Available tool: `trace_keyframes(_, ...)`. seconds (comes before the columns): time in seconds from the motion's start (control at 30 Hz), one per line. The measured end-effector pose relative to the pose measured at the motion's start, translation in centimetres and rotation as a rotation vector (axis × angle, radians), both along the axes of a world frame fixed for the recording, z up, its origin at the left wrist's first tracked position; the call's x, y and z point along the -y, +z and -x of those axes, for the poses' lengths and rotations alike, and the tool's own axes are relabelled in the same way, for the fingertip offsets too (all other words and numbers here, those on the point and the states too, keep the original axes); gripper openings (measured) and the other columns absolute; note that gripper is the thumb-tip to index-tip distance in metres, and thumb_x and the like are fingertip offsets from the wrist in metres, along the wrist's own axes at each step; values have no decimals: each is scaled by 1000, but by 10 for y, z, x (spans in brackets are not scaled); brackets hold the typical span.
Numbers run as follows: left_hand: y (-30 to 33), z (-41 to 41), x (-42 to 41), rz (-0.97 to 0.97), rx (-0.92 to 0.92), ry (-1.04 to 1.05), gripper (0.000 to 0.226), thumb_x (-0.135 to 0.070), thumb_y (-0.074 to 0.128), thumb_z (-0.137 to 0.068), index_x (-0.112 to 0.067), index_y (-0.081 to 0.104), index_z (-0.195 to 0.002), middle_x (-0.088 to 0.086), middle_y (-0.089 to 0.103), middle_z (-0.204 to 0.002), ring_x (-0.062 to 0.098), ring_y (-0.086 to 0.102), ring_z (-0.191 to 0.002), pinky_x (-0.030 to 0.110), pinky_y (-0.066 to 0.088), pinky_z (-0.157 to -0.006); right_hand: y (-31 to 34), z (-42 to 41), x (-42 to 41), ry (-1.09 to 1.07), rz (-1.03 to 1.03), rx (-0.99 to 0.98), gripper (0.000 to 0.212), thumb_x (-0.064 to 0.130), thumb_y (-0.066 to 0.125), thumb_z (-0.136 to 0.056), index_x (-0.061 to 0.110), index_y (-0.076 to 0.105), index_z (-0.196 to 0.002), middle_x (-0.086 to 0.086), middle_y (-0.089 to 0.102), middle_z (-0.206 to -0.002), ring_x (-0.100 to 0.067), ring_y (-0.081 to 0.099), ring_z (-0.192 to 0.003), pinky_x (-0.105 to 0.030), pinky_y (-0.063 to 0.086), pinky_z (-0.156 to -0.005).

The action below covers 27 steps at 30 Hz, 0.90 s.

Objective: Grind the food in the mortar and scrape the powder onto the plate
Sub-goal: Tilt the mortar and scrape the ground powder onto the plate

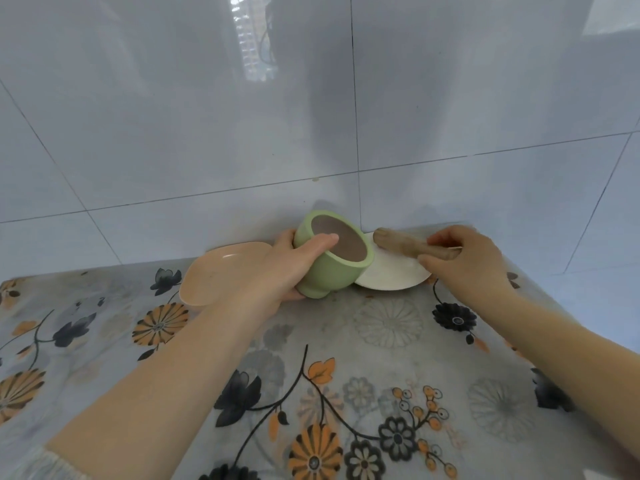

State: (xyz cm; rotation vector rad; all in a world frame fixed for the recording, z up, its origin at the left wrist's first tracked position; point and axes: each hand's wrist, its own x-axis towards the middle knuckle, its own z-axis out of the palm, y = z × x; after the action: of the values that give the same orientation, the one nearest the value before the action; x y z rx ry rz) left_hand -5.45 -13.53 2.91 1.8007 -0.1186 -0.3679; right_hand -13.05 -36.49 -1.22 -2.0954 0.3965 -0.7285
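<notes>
A pale green mortar [330,271] with a brown inside is lifted and tilted, its mouth turned toward me and to the right, over the left edge of a white plate [394,275]. My left hand [287,268] grips the mortar around its wall, thumb across the rim. My right hand [464,258] holds a wooden pestle [401,243] lying almost level above the white plate, its rounded end pointing left toward the mortar's rim. I cannot make out any powder on the plate.
A peach-coloured plate [214,275] lies left of the mortar, partly behind my left hand. Everything sits at the back of a table covered with a flowered cloth [346,358], close against a glossy tiled wall [311,116].
</notes>
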Motion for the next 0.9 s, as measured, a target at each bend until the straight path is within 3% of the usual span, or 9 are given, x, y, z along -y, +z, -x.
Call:
trace_keyframes(0.2, 1, -1, 5, -30, 60, 61, 56, -58, 66, -56, -30, 60, -104, -4, 67, -105, 17, 67, -92, 46, 61, -71, -8, 9, -3, 48, 238, -86, 16, 21, 69, -77, 20, 61, -92, 1, 65, -93, -17, 59, -85, -33, 48, -74)
trace_keyframes(0.4, 1, 0, 12, -96, 174, 41, 48, -54, 63, -65, -31, 62, -107, -9, 67, -102, 13, 65, -92, 42, 60, -74, -6, 5, 1, 31, 309, -105, 20, 34, 67, -77, 20, 61, -91, 2, 59, -94, -18, 53, -90, -31, 39, -71)
trace_keyframes(0.5, 2, -1, 17, -154, 277, 16, 51, -54, 62, -67, -32, 60, -113, -11, 66, -105, 11, 63, -94, 36, 57, -76, 2, 3, 6, 16, 204, -178, 29, 49, 59, -79, 22, 64, -87, 3, 62, -87, -15, 58, -81, -32, 45, -71)
trace_keyframes(0.57, 3, -2, 21, -185, 335, -16, 50, -55, 60, -66, -33, 61, -110, -11, 67, -103, 10, 63, -93, 33, 55, -76, 9, -4, 13, 9, 68, -253, 25, 37, 55, -85, 16, 67, -88, -6, 68, -76, -13, 59, -63, -28, 46, -58)
trace_keyframes(0.67, 5, -5, 27, -234, 383, -58, 50, -56, 59, -63, -34, 62, -107, -13, 68, -100, 7, 63, -91, 29, 53, -75, 17, -14, 27, 37, 34, -401, 20, 12, 48, -87, 16, 68, -88, -2, 64, -80, -12, 53, -65, -26, 38, -51)
trace_keyframes(0.77, 5, -9, 33, -257, 423, -64, 43, -56, 60, -64, -36, 61, -102, -19, 65, -93, 0, 60, -86, 22, 47, -65, 20, -18, 36, 80, 54, -479, 24, 4, 51, -83, 23, 65, -83, 5, 60, -82, -11, 54, -73, -24, 39, -54)
trace_keyframes(0.9, 7, -13, 38, -287, 457, -66, 27, -57, 61, -64, -46, 53, -87, -25, 60, -84, -8, 56, -78, 18, 41, -57, 19, -23, 39, 103, 106, -541, 15, 9, 65, -78, 24, 63, -79, 3, 64, -85, -16, 60, -81, -28, 49, -68)
